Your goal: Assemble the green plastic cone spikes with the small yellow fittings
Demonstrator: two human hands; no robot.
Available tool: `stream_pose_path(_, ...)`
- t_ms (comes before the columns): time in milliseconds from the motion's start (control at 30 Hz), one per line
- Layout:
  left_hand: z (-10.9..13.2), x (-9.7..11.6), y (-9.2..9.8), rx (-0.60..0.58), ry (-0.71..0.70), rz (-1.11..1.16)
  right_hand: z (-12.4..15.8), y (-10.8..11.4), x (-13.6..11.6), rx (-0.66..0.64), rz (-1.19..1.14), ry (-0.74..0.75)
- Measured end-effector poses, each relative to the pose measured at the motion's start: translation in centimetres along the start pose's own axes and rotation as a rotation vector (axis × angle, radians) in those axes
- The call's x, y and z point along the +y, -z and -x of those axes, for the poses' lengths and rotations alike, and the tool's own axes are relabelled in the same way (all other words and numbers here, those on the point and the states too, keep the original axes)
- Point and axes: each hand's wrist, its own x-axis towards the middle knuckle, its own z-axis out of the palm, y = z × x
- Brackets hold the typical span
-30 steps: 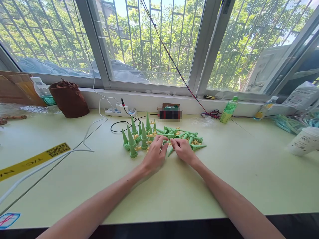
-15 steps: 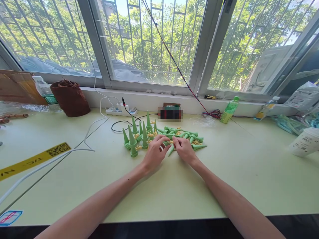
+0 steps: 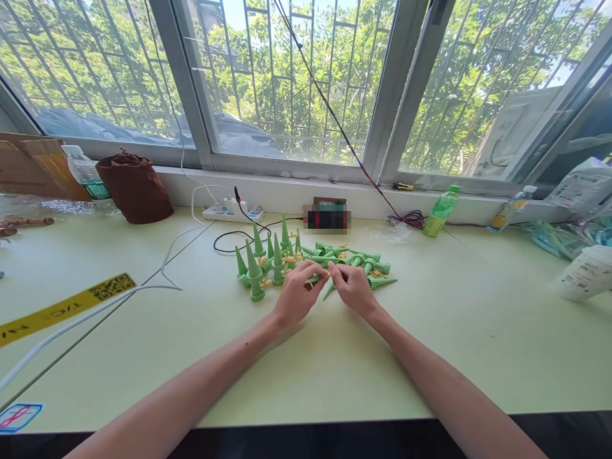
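Close together over the front of a pile of green cone-shaped watering spikes, my two hands meet fingertip to fingertip. My left hand is closed around a green watering spike, mostly hidden by its fingers. Pinched at the end of that spike, my right hand grips a small yellow valve, which is only partly visible. To the left, several spikes stand upright with yellow valves attached. On the right, loose spikes lie in a heap with yellow pieces among them.
Behind the spikes are a black cable, a power strip and a dark box. A brown drawstring bag stands at the back left. A green bottle and a white cup are on the right. A white cable crosses the left side.
My right hand has moved slightly left, closer to my left hand. The spike in my left hand has turned a little and shows more between the fingers.
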Motion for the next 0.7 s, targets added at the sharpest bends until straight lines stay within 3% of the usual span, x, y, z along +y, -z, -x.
stream_pose_path(467, 0.00, 0.39, 0.15, -0.013, 0.101, 0.156, 0.26, 0.12, -0.26, 0.027, 0.004, 0.030)
stream_pose_path(700, 0.07, 0.40, 0.14, -0.021, 0.087, 0.169, 0.26, 0.22, -0.37, 0.051, 0.000, 0.052)
